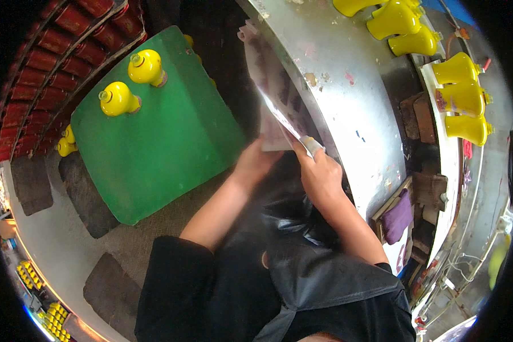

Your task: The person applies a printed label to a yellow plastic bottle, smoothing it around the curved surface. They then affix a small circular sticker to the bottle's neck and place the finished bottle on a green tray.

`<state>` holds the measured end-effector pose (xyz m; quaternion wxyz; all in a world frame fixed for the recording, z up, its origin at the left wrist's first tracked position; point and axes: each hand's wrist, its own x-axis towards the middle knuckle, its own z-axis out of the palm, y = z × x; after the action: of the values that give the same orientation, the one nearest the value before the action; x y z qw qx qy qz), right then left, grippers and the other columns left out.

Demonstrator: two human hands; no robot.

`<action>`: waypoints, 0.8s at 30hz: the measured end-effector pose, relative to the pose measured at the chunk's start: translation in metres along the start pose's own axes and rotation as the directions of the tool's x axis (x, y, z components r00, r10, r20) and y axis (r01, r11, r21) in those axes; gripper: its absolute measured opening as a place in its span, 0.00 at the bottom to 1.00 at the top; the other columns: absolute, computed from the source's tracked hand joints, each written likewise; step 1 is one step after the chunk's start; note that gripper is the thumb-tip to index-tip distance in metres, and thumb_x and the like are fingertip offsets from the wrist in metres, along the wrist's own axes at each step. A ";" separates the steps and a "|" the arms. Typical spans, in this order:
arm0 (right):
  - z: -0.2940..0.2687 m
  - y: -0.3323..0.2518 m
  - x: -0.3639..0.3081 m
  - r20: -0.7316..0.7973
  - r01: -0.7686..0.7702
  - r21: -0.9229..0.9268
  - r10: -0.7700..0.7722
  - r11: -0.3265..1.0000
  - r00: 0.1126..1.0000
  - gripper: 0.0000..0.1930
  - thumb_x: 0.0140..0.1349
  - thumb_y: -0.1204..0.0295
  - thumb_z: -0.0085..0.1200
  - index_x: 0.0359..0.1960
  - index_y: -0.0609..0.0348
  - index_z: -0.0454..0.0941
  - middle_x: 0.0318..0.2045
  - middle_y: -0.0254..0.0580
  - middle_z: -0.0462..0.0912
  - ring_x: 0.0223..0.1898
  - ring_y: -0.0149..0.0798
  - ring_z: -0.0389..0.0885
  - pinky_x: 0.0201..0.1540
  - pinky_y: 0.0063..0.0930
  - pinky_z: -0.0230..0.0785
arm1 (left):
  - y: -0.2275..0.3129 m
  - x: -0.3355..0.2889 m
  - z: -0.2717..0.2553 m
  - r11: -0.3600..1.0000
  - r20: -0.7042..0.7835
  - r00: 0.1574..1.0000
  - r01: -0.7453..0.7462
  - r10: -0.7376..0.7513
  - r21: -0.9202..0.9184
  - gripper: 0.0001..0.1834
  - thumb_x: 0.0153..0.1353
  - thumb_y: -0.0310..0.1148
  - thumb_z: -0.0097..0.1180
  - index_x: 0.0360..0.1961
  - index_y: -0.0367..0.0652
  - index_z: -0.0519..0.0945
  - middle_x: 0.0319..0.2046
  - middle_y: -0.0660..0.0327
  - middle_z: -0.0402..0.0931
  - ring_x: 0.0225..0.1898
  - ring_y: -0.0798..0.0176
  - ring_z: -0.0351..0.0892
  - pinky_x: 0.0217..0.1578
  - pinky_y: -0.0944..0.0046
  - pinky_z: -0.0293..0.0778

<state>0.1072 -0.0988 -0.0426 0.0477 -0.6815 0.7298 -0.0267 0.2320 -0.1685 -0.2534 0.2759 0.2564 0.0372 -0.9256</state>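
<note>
My right hand (322,175) is closed around the pale handle of a long, narrow knife (284,120). Its shiny blade points away from me and to the left, across a whitish translucent plastic sheet (272,130). My left hand (255,162) grips the near lower corner of this sheet, its fingers partly hidden behind it. The sheet is stained purple in places and hangs beside the metal worktop. Whether the blade touches it I cannot tell.
Left stands a green board (171,142) bearing two glossy yellow vases (146,68). A metal worktop (347,85) curves along the right, with more yellow vases (464,98) beyond it. A purple cloth (397,216) lies near my right elbow. Red ribbed panels (57,62) rise at far left.
</note>
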 end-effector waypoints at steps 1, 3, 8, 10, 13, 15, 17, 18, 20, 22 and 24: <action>-0.013 -0.001 -0.002 -0.046 0.017 0.030 -0.015 0.999 0.999 0.23 0.61 0.78 0.52 0.58 0.48 0.78 0.53 0.49 0.81 0.35 0.54 0.87 0.38 0.42 0.83 | -0.001 0.003 -0.004 0.999 0.022 1.000 -0.008 0.008 0.034 0.26 0.80 0.43 0.40 0.68 0.35 0.66 0.65 0.48 0.70 0.66 0.46 0.70 0.71 0.44 0.63; -0.042 0.002 -0.005 -0.220 0.029 0.081 -0.011 0.996 0.975 0.24 0.59 0.82 0.53 0.57 0.49 0.80 0.54 0.50 0.83 0.36 0.54 0.88 0.40 0.39 0.83 | -0.004 0.006 -0.009 0.990 -0.034 0.998 -0.041 0.045 0.136 0.24 0.80 0.41 0.41 0.67 0.36 0.68 0.64 0.49 0.71 0.64 0.47 0.71 0.69 0.45 0.65; -0.124 0.043 -0.017 -0.583 0.038 0.260 0.126 0.965 0.802 0.23 0.57 0.91 0.56 0.53 0.58 0.83 0.52 0.49 0.87 0.51 0.41 0.87 0.53 0.31 0.78 | 0.001 0.008 0.003 0.780 0.153 0.969 -0.246 0.194 0.575 0.21 0.71 0.30 0.54 0.63 0.44 0.73 0.58 0.56 0.77 0.60 0.51 0.77 0.54 0.52 0.78; -0.160 0.061 -0.032 -0.658 -0.116 0.253 0.259 0.961 0.708 0.21 0.59 0.89 0.57 0.53 0.61 0.83 0.54 0.50 0.86 0.57 0.40 0.84 0.59 0.34 0.75 | 0.008 0.009 0.018 0.976 0.076 0.997 -0.029 0.013 0.218 0.23 0.68 0.28 0.54 0.64 0.45 0.72 0.59 0.55 0.77 0.60 0.51 0.78 0.53 0.52 0.79; -0.207 0.079 -0.056 -0.863 -0.088 0.221 0.236 0.971 0.447 0.20 0.68 0.83 0.58 0.62 0.62 0.77 0.60 0.47 0.82 0.63 0.41 0.78 0.65 0.35 0.74 | 0.008 0.008 0.040 0.937 0.074 0.997 -0.034 0.009 0.348 0.25 0.66 0.25 0.54 0.64 0.34 0.72 0.62 0.52 0.74 0.60 0.52 0.78 0.63 0.52 0.74; -0.234 0.082 -0.080 -0.954 -0.264 0.048 0.123 0.963 0.273 0.21 0.68 0.80 0.61 0.62 0.62 0.76 0.61 0.48 0.81 0.59 0.43 0.81 0.61 0.34 0.79 | 0.002 0.008 0.051 0.945 0.119 0.993 -0.044 0.006 0.323 0.26 0.64 0.23 0.55 0.64 0.34 0.72 0.60 0.52 0.76 0.60 0.53 0.78 0.61 0.53 0.76; -0.247 0.080 -0.106 -0.978 -0.621 -0.150 -0.024 0.769 0.206 0.21 0.68 0.76 0.63 0.61 0.63 0.77 0.61 0.51 0.80 0.55 0.44 0.84 0.56 0.34 0.83 | -0.007 0.010 0.057 0.935 0.095 0.995 -0.054 0.022 0.350 0.29 0.61 0.21 0.55 0.65 0.33 0.70 0.58 0.51 0.76 0.59 0.53 0.79 0.59 0.53 0.77; -0.248 0.081 -0.117 -0.968 -0.666 -0.198 -0.038 0.719 0.247 0.21 0.68 0.73 0.64 0.60 0.65 0.77 0.61 0.53 0.80 0.53 0.45 0.85 0.54 0.33 0.84 | -0.011 0.012 0.059 0.926 0.091 0.996 -0.044 0.010 0.375 0.29 0.61 0.21 0.55 0.66 0.32 0.69 0.58 0.51 0.76 0.58 0.52 0.79 0.59 0.53 0.77; -0.230 0.082 -0.135 -0.952 -0.719 -0.202 0.040 0.665 0.305 0.20 0.68 0.71 0.63 0.58 0.65 0.78 0.59 0.53 0.81 0.53 0.47 0.86 0.54 0.37 0.84 | -0.019 0.017 0.059 0.901 0.070 0.997 -0.018 -0.014 0.434 0.31 0.61 0.20 0.54 0.67 0.31 0.66 0.59 0.50 0.75 0.58 0.50 0.78 0.60 0.52 0.77; -0.197 0.089 -0.140 -0.783 -0.413 -0.194 0.113 0.890 0.612 0.17 0.66 0.71 0.62 0.55 0.61 0.81 0.55 0.52 0.84 0.52 0.47 0.87 0.54 0.38 0.83 | -0.023 0.020 0.059 0.939 0.083 0.996 0.001 -0.031 0.343 0.32 0.60 0.18 0.53 0.68 0.30 0.65 0.59 0.50 0.75 0.58 0.49 0.78 0.60 0.51 0.77; -0.162 0.095 -0.138 -0.575 0.087 0.080 -0.026 0.993 0.818 0.15 0.63 0.72 0.62 0.52 0.55 0.86 0.51 0.49 0.87 0.52 0.47 0.87 0.54 0.37 0.80 | -0.024 0.020 0.059 0.951 0.074 0.996 0.020 -0.044 0.307 0.33 0.61 0.18 0.55 0.68 0.30 0.64 0.58 0.49 0.75 0.58 0.48 0.78 0.60 0.50 0.77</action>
<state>0.0053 0.0416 0.1129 -0.1396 -0.6600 0.6875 -0.2689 0.1785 -0.1705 -0.2139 0.2190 0.2581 -0.1135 -0.9341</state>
